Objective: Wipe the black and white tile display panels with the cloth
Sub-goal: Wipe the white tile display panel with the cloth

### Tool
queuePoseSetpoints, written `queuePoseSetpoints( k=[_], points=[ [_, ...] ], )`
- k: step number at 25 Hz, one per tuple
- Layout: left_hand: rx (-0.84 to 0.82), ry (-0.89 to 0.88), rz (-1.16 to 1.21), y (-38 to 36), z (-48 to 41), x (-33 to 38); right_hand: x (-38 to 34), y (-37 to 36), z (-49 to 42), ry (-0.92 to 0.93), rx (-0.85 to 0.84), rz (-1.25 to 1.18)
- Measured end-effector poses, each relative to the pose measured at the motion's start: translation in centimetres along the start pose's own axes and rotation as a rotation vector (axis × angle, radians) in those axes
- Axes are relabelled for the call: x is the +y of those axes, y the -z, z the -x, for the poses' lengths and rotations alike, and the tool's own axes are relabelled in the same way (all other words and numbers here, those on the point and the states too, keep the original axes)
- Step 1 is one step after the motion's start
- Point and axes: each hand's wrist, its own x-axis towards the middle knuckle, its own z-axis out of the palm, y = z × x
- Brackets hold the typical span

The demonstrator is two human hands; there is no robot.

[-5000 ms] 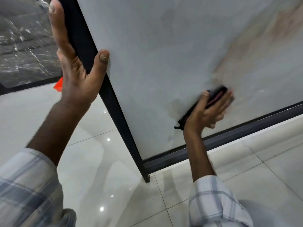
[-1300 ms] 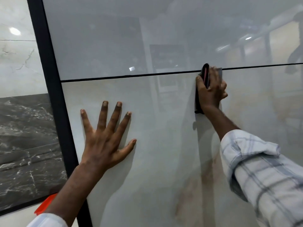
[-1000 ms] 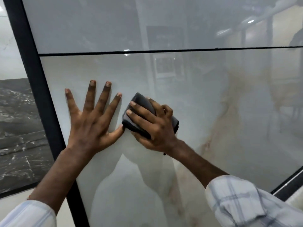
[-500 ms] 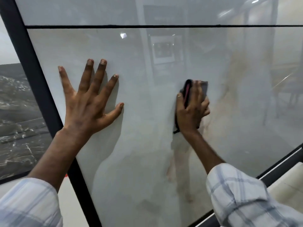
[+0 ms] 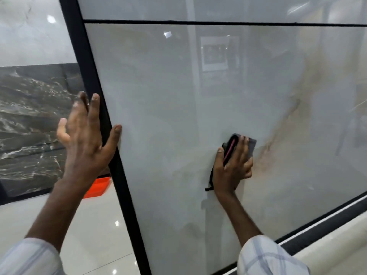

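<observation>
Under the right hand, a gripped cloth presses the white panel; the left hand clasps the frame, probably steadying it.

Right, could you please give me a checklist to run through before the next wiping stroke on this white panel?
1. Cloth under right hand: ok, gripped and pressed flat on the white panel.
2. Left hand steadying the black frame: cannot tell, blurred; thumb lies across the frame.
3. Room for the stroke rightward: ok, bare panel with brown veining.
4. Black panel wiped: cannot tell.
5. Orange object on the floor: ok, behind the frame, apart from both hands.
</observation>
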Motion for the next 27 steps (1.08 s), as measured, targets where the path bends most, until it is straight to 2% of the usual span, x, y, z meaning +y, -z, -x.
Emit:
queuePoseSetpoints(
  k=[1, 2, 5, 7, 8, 9, 10, 13, 14, 20, 22, 25, 27],
  points=[
    [0.0, 0.012, 0.007, -0.3, 0.2, -0.1, -1.3, -0.1, 1.7, 0.09, -0.039, -0.005],
    [-0.003, 0.002, 0.038, -0.5, 0.2, -0.1, -2.4, -0.1, 3.5, 0.275, -0.089, 0.012],
    [-0.03, -0.036, 0.229, -0.2, -0.3, 0.0, -4.4, 0.3, 7.5, 1.133, -0.251, -0.004],
    [-0.035, -0.051, 0.251, -0.1, -0.4, -0.4, -5.8, 0.0, 5.9, 1.597, -0.338, -0.013],
    [-0.042, -0.043, 0.271, -0.3, -0.3, -0.7, -6.8, -0.2, 4.2, 1.724, -0.353, -0.014],
    [-0.06, -0.012, 0.327, -0.4, -0.2, -0.8, -7.9, -0.4, 2.1, 1.765, -0.354, -0.032],
    [-0.089, 0.023, 0.408, -0.6, -0.1, -0.8, -9.0, -0.5, 0.1, 1.712, -0.332, -0.058],
    [-0.156, 0.052, 0.547, -1.2, 0.4, -1.3, -13.1, -0.6, -4.5, 1.2, -0.122, -0.129],
    [-0.164, 0.049, 0.551, -1.4, 0.6, -1.5, -14.8, -0.9, -5.2, 1.09, -0.056, -0.132],
    [-0.025, 0.002, 0.395, -1.0, 0.6, -1.5, -26.6, -2.6, -8.0, 1.06, 0.012, -0.175],
    [-0.009, -0.019, 0.357, -0.8, 0.8, -2.0, -26.2, -3.0, -7.3, 1.054, 0.041, -0.187],
    [-0.035, -0.016, 0.375, -0.9, 1.7, -2.0, -22.0, -2.9, -5.6, 1.1, 0.043, -0.21],
    [-0.054, 0.015, 0.415, -1.4, 3.1, -1.7, -18.9, -2.6, -4.5, 1.036, 0.036, -0.213]
  ],
)
